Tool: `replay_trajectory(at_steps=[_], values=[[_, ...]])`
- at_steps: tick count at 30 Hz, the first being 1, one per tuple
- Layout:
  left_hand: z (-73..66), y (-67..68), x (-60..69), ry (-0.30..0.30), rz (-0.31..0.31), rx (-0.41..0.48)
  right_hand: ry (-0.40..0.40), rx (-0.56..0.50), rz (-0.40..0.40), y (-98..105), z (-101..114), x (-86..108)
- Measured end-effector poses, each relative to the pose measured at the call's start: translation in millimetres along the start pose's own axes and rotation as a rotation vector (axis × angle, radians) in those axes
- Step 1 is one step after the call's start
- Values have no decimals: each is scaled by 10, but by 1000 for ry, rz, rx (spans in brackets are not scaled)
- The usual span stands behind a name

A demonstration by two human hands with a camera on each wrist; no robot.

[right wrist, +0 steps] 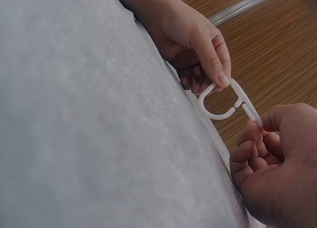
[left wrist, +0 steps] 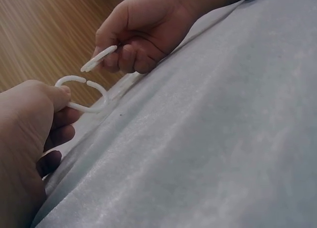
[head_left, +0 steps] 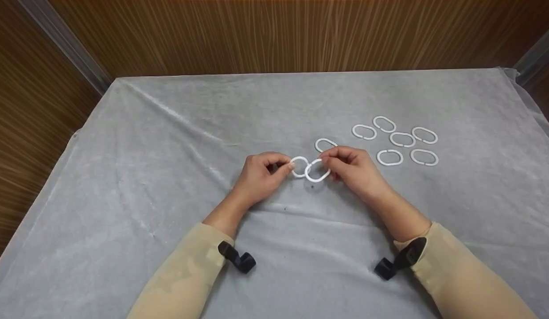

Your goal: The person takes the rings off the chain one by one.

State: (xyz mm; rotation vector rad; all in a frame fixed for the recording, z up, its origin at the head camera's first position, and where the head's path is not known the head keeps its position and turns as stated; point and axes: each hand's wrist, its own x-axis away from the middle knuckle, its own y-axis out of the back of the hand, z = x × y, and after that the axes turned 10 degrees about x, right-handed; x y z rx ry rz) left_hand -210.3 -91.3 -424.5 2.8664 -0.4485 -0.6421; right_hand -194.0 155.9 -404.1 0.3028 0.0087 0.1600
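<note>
Between thumb and fingertips, my left hand (head_left: pixel 262 177) pinches a white oval shower curtain ring (head_left: pixel 299 158) with a small gap in it. A second such ring (head_left: pixel 318 180) is pinched by its end in my right hand (head_left: pixel 356 173). The two rings overlap in the head view. From the left wrist, a narrow space shows between the left ring (left wrist: pixel 89 110) and the right ring (left wrist: pixel 99 58), seen nearly edge-on. Whether they are linked I cannot tell. Just behind the right fingers lies another ring (head_left: pixel 324 139), partly hidden by them.
Several more white rings (head_left: pixel 364 138) lie loosely grouped on the right side of the table. A grey cloth (head_left: pixel 181 177) with folds covers the table. Wood-grain panels (head_left: pixel 274 40) stand behind and at the sides.
</note>
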Motion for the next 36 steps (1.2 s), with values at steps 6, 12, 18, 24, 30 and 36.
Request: replay_trajectory(at_steps=[6,12,18,24,30,36], values=[[12,-5,-5,38,-27,-14,-3,0,-1,6,-8,-4],[41,-16,-41,56,-69,2,14,39,8,20,-35,-30],[56,-39,-34,85,-76,-28,3,64,48,39,-52,-3],[61,-54,-42,101,-70,-91,-14,107,62,59,-33,12],[93,-46,-47,120,-90,-95,-27,181,73,41,-23,-8],[138,20,-87,143,-143,-106,-53,220,94,22,52,-73]])
